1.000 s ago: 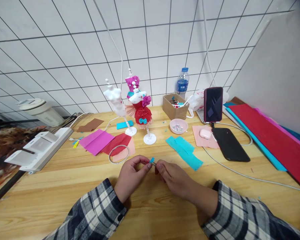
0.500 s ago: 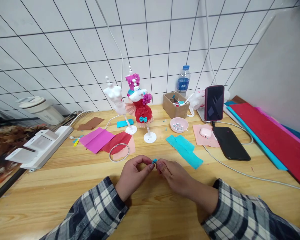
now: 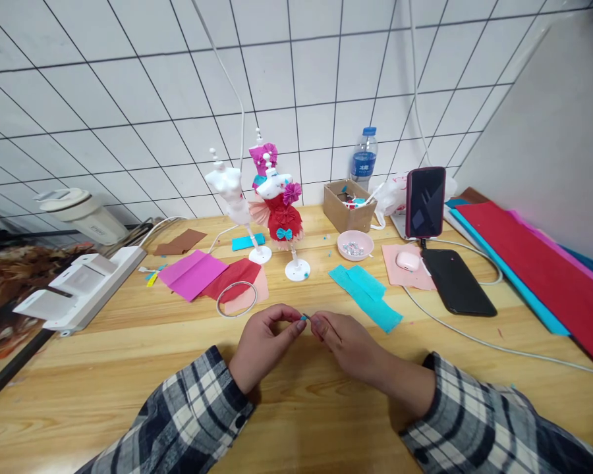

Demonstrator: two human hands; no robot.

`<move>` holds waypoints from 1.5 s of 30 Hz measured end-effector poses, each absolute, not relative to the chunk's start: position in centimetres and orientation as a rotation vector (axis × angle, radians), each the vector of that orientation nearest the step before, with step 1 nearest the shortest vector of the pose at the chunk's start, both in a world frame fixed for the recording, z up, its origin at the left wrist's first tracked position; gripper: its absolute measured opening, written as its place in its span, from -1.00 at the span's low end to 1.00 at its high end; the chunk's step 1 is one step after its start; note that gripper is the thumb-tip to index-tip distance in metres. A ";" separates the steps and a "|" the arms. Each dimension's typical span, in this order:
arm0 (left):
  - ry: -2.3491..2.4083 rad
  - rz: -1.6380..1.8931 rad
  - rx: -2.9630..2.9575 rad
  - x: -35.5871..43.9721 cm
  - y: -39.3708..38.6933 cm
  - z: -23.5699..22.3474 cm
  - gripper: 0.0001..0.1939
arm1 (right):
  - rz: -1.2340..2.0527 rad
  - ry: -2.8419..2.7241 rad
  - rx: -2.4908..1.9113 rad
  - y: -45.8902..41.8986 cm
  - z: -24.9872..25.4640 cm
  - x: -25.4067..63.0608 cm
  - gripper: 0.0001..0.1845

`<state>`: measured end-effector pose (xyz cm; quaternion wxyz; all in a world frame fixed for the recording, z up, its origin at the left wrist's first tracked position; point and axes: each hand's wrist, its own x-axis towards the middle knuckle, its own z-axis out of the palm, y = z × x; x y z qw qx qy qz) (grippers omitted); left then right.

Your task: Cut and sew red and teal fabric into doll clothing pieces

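Head cam: L hand (image 3: 267, 345) pinches a tiny blue scrap (image 3: 304, 318) betw. thumb & index, approx. centre, over the wooden table (image 3: 286, 415). Scrap's bright turquoise, mostly hidden by fingertips; exact shape can't tell. R hand (image 3: 350, 345) closed w/ fingertips on a thin greyish piece (image 3: 308, 317), tip at the scrap; type unclear. Larger turquoise strips (image 3: 368, 299) lie flat beyond, nr pink bowl (image 3: 354, 236).

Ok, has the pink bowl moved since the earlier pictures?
No. The pink bowl keeps its place just in front of the cardboard box; both drift together slightly in view, so no direction to report.
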<state>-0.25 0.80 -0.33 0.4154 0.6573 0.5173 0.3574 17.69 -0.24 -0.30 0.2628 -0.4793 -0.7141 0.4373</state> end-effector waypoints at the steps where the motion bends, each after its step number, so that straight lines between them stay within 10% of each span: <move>1: 1.302 0.900 1.653 -0.2 0.8 -0.3 -0.84 | 1.167 -1.945 -1.305 -0.2 -0.3 17.8 -0.53; 16: 1.320 0.974 1.628 -0.2 0.3 -0.2 -0.56 | 0.380 -2.136 -1.504 1.4 -0.5 20.2 -0.67; 24: 1.273 0.993 1.667 0.1 0.2 -0.1 -0.63 | 1.051 -1.739 -1.298 0.4 0.9 18.6 -0.85; 45: 1.273 0.861 1.883 0.0 0.1 1.0 -0.85 | 1.082 -1.745 -1.322 0.1 0.8 18.0 -0.97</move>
